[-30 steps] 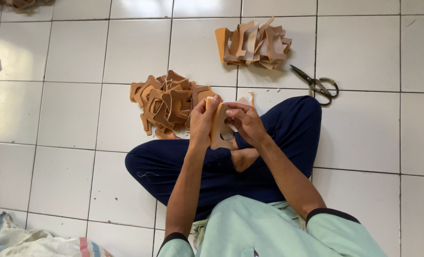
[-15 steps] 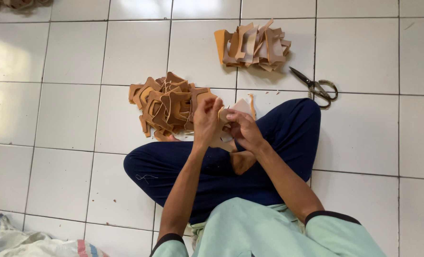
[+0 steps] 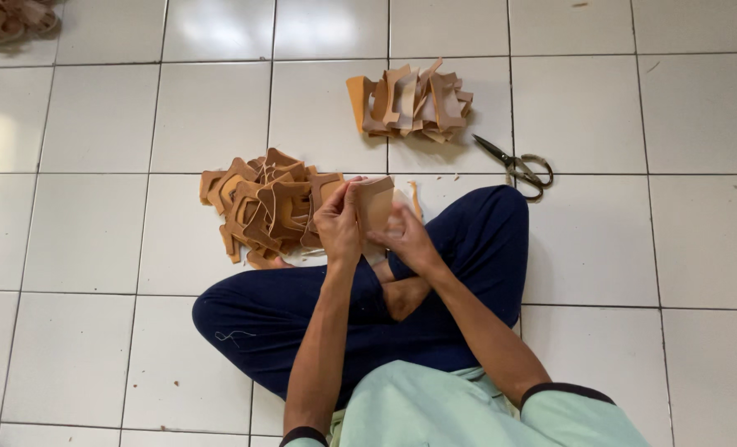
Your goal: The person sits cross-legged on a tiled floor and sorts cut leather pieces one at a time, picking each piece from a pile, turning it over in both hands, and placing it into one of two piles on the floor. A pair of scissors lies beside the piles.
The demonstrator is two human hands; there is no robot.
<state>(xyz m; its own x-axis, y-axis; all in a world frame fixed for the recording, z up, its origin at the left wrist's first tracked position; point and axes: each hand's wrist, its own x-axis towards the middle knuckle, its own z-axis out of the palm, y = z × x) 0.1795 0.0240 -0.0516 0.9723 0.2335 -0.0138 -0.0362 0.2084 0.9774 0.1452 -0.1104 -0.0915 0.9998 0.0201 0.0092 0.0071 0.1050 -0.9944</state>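
Head view: a person sits cross-legged on a white tiled floor (image 3: 95, 232), looking down at both hands above the lap.
Left hand (image 3: 339, 223): grip closed on the left edge of a tan piece (image 3: 375, 203), fingers curled around it, thumb on the near face.
Right hand (image 3: 408, 240): fingers pinch the lower right part of the same piece; grip closed on it.
Piece: flat, tan, leather-like, held roughly upright between the two hands, above the knees, just at 3 o'clock of the near pile.
Near pile (image 3: 265, 207): a loose heap of brown cut-outs on the floor at 9 o'clock of the hands, its right edge just beside the left hand.
Far pile (image 3: 410, 103): a stack of paler tan cut-outs, standing on edge and leaning together, at 12 o'clock of the hands, well apart from them.
Scissors (image 3: 517, 165): on the floor at 2 o'clock of the hands, blades pointing to the far pile, handles near the right knee.
Strip (image 3: 416, 199): a thin tan offcut on the floor just at 3 o'clock of the piece.
Legs (image 3: 302, 314): dark blue trousers, crossed, one bare foot showing between them under the hands.
Top left corner: more brown shapes (image 3: 8, 21), partly cut off by the frame; too little shows to tell what they are.
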